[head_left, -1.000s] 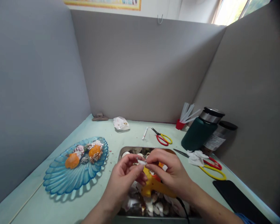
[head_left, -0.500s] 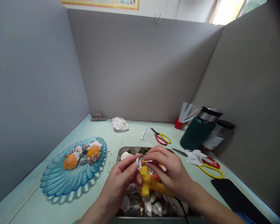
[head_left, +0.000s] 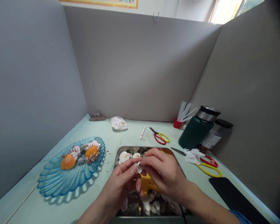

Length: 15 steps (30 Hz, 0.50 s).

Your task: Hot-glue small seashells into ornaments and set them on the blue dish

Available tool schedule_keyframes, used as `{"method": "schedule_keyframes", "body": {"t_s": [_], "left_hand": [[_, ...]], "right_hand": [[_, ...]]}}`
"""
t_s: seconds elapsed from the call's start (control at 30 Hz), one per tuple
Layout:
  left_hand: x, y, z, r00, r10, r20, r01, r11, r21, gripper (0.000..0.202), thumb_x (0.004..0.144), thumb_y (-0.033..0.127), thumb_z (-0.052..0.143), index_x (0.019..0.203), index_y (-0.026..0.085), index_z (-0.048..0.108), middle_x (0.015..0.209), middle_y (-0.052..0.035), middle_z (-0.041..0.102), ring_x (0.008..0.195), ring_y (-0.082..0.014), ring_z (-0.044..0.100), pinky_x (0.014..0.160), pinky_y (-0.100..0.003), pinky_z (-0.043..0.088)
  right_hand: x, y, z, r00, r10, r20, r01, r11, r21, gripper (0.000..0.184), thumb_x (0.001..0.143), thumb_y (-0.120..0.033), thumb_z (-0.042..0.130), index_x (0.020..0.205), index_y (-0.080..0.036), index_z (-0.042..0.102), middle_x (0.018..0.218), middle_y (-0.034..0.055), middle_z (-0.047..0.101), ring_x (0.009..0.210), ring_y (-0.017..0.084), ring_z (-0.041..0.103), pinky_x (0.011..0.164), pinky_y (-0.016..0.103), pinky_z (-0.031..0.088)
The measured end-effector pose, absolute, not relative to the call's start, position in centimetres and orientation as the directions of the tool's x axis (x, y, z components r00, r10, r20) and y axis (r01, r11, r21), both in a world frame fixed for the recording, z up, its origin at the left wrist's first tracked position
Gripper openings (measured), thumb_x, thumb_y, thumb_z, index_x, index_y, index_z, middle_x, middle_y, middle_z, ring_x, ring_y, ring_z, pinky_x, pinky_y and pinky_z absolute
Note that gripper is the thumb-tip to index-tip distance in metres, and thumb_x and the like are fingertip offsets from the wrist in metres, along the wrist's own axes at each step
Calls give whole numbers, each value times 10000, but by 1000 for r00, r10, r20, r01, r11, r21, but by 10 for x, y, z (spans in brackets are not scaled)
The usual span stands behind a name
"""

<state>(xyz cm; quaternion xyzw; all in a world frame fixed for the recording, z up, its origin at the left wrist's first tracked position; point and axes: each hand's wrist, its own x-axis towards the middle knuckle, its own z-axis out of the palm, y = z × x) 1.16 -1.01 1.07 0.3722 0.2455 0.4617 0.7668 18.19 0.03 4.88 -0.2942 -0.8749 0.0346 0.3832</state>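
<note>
Over the metal tray (head_left: 121,148), my two hands meet at the fingertips. My left hand (head_left: 121,179) pinches a small shiny white shell (head_left: 139,167) between thumb and forefinger. The fingers of my right hand (head_left: 164,171) are closed and press at the shell's right side. Partly hidden below the hands is a yellow hot glue gun (head_left: 150,183); whether any finger supports it I cannot tell. White scallop shells (head_left: 124,156) and smaller shells (head_left: 155,205) lie in the tray.
On the left stands a blue scalloped dish (head_left: 60,182) with orange and brown shells. Scissors (head_left: 161,138), a marker-like white stick (head_left: 142,132) and a crumpled packet (head_left: 119,123) lie behind. At right are larger scissors (head_left: 208,169), a tissue (head_left: 193,156), a green bottle (head_left: 196,132) and a black phone (head_left: 233,196).
My right hand has come closer to my left, its fingers now against the shell. More of the glue gun is covered. The whole view has shifted slightly.
</note>
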Motion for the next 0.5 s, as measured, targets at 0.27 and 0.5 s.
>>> {"method": "schedule_keyframes", "body": {"t_s": [0.27, 0.5], "left_hand": [[11, -10, 14, 456, 888, -57, -489, 304, 817, 411, 824, 352, 614, 1161, 120, 644, 471, 9, 536, 444, -102, 515, 490, -222, 440], [11, -11, 14, 464, 884, -52, -483, 302, 822, 422, 833, 358, 600, 1184, 127, 633, 483, 9, 535, 451, -102, 513, 510, -235, 454]], "right_hand": [[178, -3, 50, -488, 521, 700, 503, 823, -262, 157, 900, -121, 476, 877, -148, 629, 836, 74, 600, 710, 157, 549, 636, 275, 431], [176, -5, 48, -479, 495, 725, 502, 832, -236, 163, 893, -99, 474, 885, -139, 631, 839, 81, 615, 725, 164, 556, 636, 279, 439]]}}
